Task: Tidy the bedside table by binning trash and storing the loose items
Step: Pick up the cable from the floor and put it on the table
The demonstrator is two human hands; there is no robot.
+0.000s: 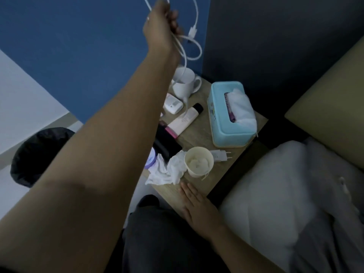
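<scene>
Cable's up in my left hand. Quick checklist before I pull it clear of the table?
1. Left hand grip on white cable: ok, fingers curled round it.
2. Cable clear of white mug: not ok, a strand drops across its rim.
3. Cable's lower end free: cannot tell, the mug and the arm hide it.
4. Right hand free: ok, flat on the bedside table, holding nothing.
5. Paper cup safe from the strand: ok, upright near the front edge, apart from the cable.
</scene>
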